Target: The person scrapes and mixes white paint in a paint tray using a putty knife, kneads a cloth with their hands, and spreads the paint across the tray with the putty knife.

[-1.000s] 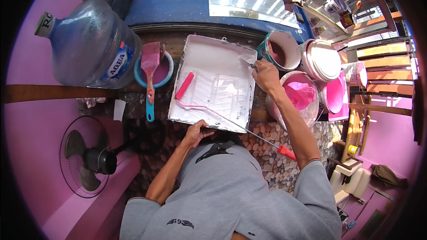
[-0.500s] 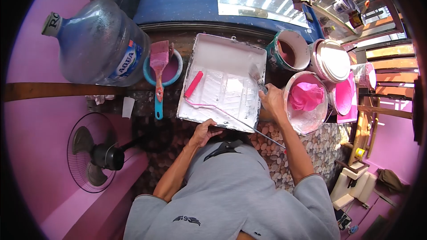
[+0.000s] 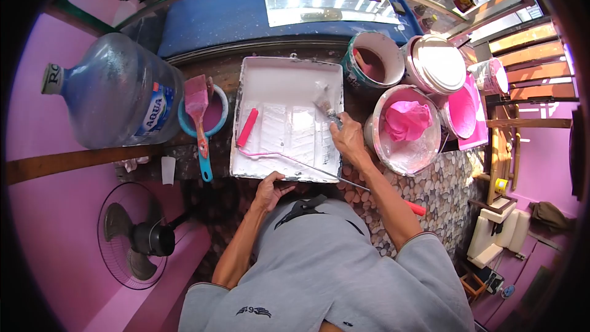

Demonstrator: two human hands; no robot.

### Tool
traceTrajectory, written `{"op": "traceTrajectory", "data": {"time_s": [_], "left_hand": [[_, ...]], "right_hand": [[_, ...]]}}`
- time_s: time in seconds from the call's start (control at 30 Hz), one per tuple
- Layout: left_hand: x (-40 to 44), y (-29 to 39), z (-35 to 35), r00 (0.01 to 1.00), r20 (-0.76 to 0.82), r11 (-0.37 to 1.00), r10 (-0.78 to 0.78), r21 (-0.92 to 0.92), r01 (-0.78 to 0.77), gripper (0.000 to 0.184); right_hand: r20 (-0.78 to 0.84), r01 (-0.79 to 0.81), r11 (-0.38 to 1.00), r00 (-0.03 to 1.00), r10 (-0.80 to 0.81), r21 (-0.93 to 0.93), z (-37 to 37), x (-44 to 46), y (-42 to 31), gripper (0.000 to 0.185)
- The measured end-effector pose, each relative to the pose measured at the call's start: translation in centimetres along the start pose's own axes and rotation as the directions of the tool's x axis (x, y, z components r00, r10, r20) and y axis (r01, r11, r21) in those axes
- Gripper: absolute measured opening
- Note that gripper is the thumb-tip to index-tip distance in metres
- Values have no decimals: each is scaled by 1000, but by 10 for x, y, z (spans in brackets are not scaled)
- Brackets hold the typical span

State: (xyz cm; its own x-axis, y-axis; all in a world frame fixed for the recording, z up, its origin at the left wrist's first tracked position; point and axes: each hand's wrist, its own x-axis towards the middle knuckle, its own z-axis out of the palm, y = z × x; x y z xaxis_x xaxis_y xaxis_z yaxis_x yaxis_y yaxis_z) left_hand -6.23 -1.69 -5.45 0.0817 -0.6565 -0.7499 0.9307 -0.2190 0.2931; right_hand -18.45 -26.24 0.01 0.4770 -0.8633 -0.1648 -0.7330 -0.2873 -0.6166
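Note:
A white paint tray point(image 3: 289, 77) smeared with white paint lies before me. My left hand point(image 3: 268, 192) is closed on its front edge, thumb on top and fingers below. In my right hand point(image 3: 350, 138) is a putty knife point(image 3: 324, 103), its paint-covered blade over the right part of the tray. A paint roller with a red sleeve point(image 3: 248, 127) rests in the tray. Its thin rod runs over the front edge and under my right forearm, to a red grip point(image 3: 415, 208).
On the left stand a water jug point(image 3: 123, 95) and a blue-rimmed pot point(image 3: 224, 124) with a pink-stained brush point(image 3: 196, 101) across it. Right of the tray are a paint can point(image 3: 393, 55), a tub point(image 3: 376, 154) with a pink cloth point(image 3: 407, 120), and a lidded bucket point(image 3: 439, 64). A fan point(image 3: 153, 240) stands lower left.
The view has shifted, so the tray and containers appear further left. The putty knife sits slightly further in from the tray's right edge. The roller's red grip now shows beyond my right forearm.

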Motion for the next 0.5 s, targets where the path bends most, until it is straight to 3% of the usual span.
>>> {"op": "traceTrajectory", "data": {"time_s": [0.3, 0.4, 0.5], "left_hand": [[-2, 5, 5, 999, -19, 999, -44, 11, 44, 19], [-5, 6, 6, 999, -28, 999, -42, 17, 42, 19], [-6, 7, 8, 999, -30, 999, -38, 19, 38, 20]], "right_hand": [[-29, 78, 996, 997, -77, 44, -3, -4, 0, 30], [-15, 0, 992, 1000, 2, 129, -4, -3, -3, 30], [-11, -95, 995, 995, 95, 37, 2, 1, -1, 31]]}}
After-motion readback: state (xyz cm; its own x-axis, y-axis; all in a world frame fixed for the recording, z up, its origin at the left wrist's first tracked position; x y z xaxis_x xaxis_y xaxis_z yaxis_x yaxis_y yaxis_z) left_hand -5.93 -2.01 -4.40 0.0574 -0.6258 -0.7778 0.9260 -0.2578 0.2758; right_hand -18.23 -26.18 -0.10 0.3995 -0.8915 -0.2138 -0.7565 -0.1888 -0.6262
